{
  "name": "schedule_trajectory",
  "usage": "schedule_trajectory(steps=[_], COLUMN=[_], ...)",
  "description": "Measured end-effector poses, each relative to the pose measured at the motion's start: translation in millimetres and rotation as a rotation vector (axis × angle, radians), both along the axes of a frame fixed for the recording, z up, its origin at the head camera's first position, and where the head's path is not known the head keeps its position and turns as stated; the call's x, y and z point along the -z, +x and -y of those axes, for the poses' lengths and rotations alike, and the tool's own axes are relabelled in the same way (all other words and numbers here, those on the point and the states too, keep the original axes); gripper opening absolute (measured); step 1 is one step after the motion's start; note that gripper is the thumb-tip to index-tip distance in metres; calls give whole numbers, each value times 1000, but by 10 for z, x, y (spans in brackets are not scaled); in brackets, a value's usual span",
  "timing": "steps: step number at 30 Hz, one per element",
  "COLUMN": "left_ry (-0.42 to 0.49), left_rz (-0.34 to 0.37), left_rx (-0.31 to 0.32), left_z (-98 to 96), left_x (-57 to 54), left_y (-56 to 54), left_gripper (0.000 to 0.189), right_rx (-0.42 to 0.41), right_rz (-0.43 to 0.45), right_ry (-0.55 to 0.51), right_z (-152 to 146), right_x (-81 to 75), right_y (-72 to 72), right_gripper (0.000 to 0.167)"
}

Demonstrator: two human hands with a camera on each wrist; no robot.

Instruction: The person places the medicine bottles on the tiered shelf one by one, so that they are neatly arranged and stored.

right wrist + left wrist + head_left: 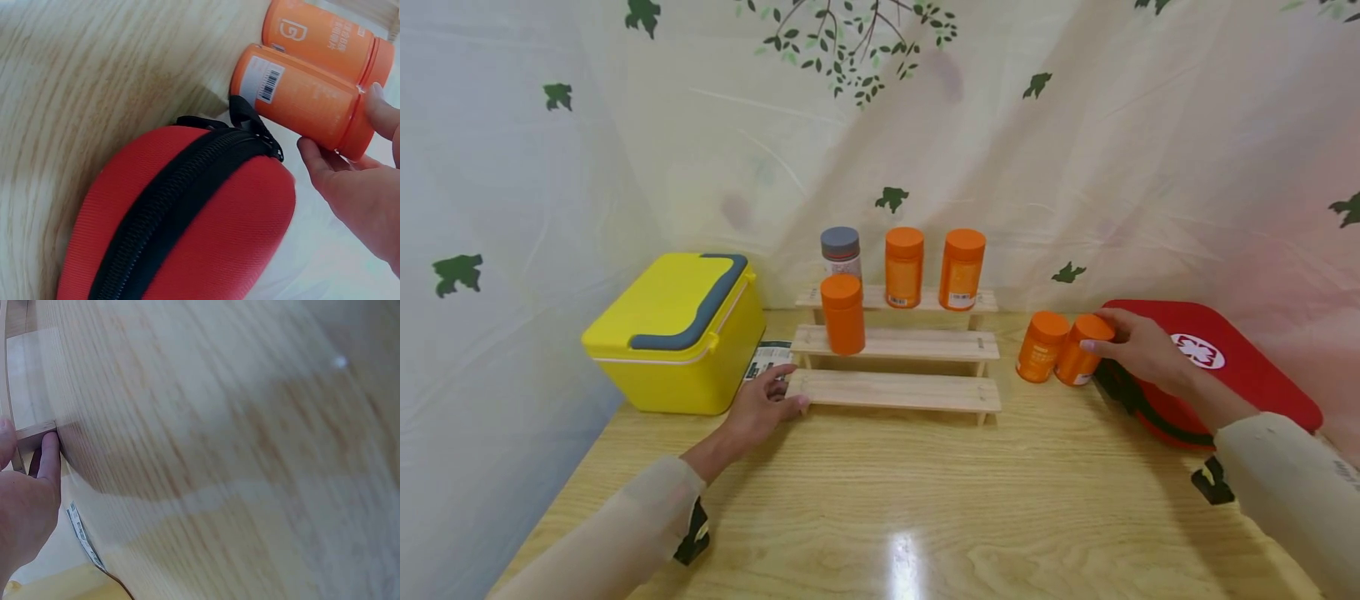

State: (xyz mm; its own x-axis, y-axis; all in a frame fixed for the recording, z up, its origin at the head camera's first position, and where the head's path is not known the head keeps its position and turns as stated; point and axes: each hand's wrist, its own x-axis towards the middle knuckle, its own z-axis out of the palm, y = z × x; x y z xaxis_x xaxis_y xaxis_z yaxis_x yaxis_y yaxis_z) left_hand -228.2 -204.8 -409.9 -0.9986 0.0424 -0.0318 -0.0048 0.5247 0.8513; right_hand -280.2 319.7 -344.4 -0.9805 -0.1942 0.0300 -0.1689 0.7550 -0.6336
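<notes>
My left hand [762, 410] holds the left end of the lowest step of a three-tier wooden display rack [891, 390], thumb in front and fingers behind. On the right, my right hand [1142, 346] grips an orange bottle [1078, 357] by its lid, thumb on one side and fingers on the other. A white barcode label shows near that bottle's base in the right wrist view. Close beside it stands a second orange bottle [1042, 350]. The top tier carries two orange bottles and a grey-lidded bottle [840, 244]; another orange bottle [844, 321] stands on the middle tier.
A yellow box [666, 317] with a grey handle stands left of the rack, a printed paper [771, 357] lying between them. Right of the bottles lies a red zippered case [1247, 375] with a white emblem, under my right forearm. A patterned cloth hangs behind the wooden table [880, 492].
</notes>
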Motion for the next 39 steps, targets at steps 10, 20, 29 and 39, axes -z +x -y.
schedule_trajectory(steps=[10, 20, 29, 39], left_ry=[-5, -1, 9, 12], left_rz=[9, 5, -4, 3], left_rx=[-7, 2, 10, -1], left_z=[-5, -24, -19, -13], left_x=[12, -14, -12, -14], left_y=[-14, -12, -12, 7], left_gripper=[61, 61, 62, 61], right_rx=[30, 37, 31, 3], right_rz=[-18, -42, -55, -108], right_ry=[-6, 5, -5, -18], right_z=[6, -29, -136, -166], right_x=[26, 0, -206, -445], right_y=[4, 87, 351, 615], right_gripper=[64, 66, 68, 52])
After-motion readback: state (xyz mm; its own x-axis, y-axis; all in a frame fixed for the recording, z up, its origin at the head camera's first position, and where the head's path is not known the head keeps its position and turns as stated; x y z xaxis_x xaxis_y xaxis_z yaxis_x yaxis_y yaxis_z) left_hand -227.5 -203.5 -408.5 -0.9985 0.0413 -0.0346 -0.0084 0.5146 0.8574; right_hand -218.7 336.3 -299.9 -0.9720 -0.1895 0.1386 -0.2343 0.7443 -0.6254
